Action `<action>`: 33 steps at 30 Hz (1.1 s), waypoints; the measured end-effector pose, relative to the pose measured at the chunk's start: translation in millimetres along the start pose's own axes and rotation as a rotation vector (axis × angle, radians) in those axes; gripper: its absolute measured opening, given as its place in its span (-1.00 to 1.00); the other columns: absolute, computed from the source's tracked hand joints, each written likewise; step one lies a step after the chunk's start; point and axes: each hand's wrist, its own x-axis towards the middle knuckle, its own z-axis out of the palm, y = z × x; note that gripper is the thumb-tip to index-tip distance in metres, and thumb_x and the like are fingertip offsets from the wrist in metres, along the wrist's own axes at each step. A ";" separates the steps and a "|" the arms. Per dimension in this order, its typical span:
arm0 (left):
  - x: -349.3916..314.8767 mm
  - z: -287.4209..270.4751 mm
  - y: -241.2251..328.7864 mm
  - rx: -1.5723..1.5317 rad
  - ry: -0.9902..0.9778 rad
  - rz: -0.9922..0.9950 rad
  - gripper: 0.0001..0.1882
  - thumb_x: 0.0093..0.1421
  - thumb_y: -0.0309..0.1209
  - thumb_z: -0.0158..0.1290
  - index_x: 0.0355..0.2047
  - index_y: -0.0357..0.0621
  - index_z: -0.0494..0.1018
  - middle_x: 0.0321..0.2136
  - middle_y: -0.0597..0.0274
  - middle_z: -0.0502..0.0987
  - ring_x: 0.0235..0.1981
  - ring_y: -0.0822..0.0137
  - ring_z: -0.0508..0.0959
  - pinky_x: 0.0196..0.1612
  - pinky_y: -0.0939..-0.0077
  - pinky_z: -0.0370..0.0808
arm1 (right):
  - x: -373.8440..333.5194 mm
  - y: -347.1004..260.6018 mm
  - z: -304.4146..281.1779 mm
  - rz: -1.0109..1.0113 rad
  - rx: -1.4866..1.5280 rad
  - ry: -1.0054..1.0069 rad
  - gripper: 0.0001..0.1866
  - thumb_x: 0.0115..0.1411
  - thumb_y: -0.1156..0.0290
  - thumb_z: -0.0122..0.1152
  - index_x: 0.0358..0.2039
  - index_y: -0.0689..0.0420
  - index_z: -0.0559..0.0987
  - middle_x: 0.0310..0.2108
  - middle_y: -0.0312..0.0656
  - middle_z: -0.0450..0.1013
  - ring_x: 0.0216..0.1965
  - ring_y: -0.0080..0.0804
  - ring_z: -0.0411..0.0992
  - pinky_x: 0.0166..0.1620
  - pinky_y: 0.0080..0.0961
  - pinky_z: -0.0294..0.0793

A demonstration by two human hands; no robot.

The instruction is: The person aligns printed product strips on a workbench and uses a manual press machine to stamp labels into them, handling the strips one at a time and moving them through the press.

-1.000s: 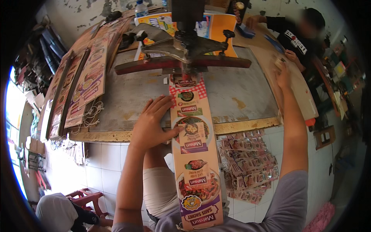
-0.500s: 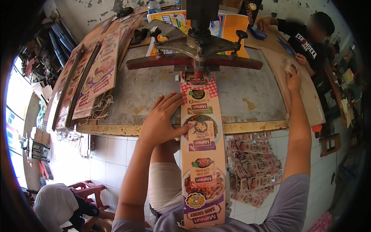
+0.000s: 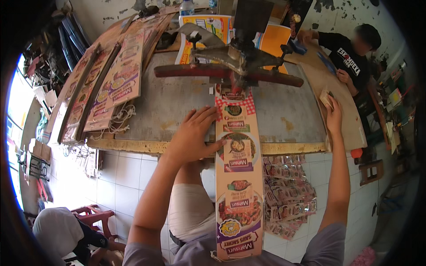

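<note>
A long printed cardboard strip (image 3: pixel 237 175) with food pictures runs from under the press head toward my body, overhanging the table's front edge. My left hand (image 3: pixel 193 133) lies flat at the strip's left edge, fingers stretched out and thumb resting on its face. At the right, my right hand (image 3: pixel 333 113) grips a small tan bundle (image 3: pixel 327 98) over the brown board; its exact kind is too small to make out. Above the strip's far end stands a metal press (image 3: pixel 235 62) with a red crossbar and dark arms.
Stacked printed strips (image 3: pixel 117 84) with white cords lie on the table's left. Plastic-wrapped printed pieces (image 3: pixel 288 195) are piled on the tiled floor. A person in black (image 3: pixel 348 55) handles blue items at the far right; another person (image 3: pixel 62 230) is low at left.
My right hand has come nearer to me with the tan bundle. The left hand keeps its place on the strip. The whole view has shifted slightly.
</note>
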 end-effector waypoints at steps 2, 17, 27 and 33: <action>-1.5 -1.8 1.7 0.021 -0.008 0.007 -0.18 0.22 0.02 0.32 0.35 -0.22 0.43 0.42 0.01 0.43 0.50 -0.04 0.33 0.57 -0.16 0.15 | -29.0 -60.5 -34.2 -0.026 0.210 -0.014 -0.57 0.51 0.41 0.20 0.34 0.15 0.54 0.29 0.02 0.47 0.33 0.02 0.41 0.40 -0.18 0.36; -4.3 -1.5 4.5 0.113 -0.005 -0.022 -0.18 0.21 0.06 0.29 0.35 -0.17 0.42 0.41 0.06 0.44 0.51 0.02 0.32 0.58 -0.23 0.09 | -129.9 -316.6 -83.0 -0.460 0.733 -0.305 -0.39 0.16 0.65 0.45 0.26 0.14 0.62 0.24 -0.14 0.50 0.26 -0.07 0.45 0.25 -0.16 0.54; -7.6 2.4 -0.6 0.091 0.033 -0.006 -0.17 0.19 0.08 0.30 0.36 -0.12 0.43 0.40 0.05 0.46 0.50 0.02 0.33 0.59 -0.20 0.06 | -87.4 -346.4 -46.2 -0.471 0.709 -0.362 -0.49 0.27 0.61 0.35 0.25 0.15 0.60 0.23 -0.16 0.48 0.25 -0.06 0.40 0.30 -0.14 0.46; -7.4 1.2 -0.8 0.093 0.035 -0.005 -0.13 0.19 0.10 0.30 0.38 -0.16 0.42 0.42 0.03 0.45 0.49 0.01 0.36 0.59 -0.20 0.06 | -62.2 -346.7 -4.0 -0.507 0.606 -0.311 -0.52 0.32 0.60 0.33 0.26 0.13 0.60 0.24 -0.15 0.48 0.29 -0.06 0.40 0.30 -0.16 0.47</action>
